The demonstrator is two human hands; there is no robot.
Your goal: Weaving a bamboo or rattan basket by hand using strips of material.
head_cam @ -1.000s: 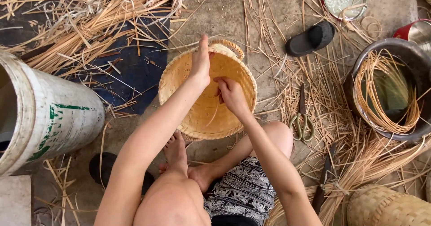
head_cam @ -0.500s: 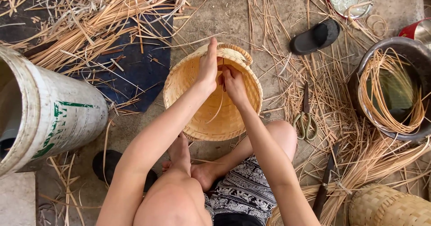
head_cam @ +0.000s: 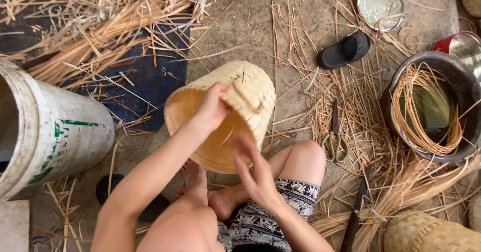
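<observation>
The woven basket (head_cam: 220, 116) is held tilted above the person's bare feet, its mouth turned toward the camera. The right hand (head_cam: 258, 174), fingers spread and released, is pressed at the lower rim; the left hand (head_cam: 213, 106) is clasped over the upper rim. A slip could be risked, the basket being dropped among loose straw (head_cam: 350, 116) by the scissors (head_cam: 334, 142).

White bucket (head_cam: 50, 132) (mouth) and second woven basket (head_cam: 431, 234) cut by edges
</observation>
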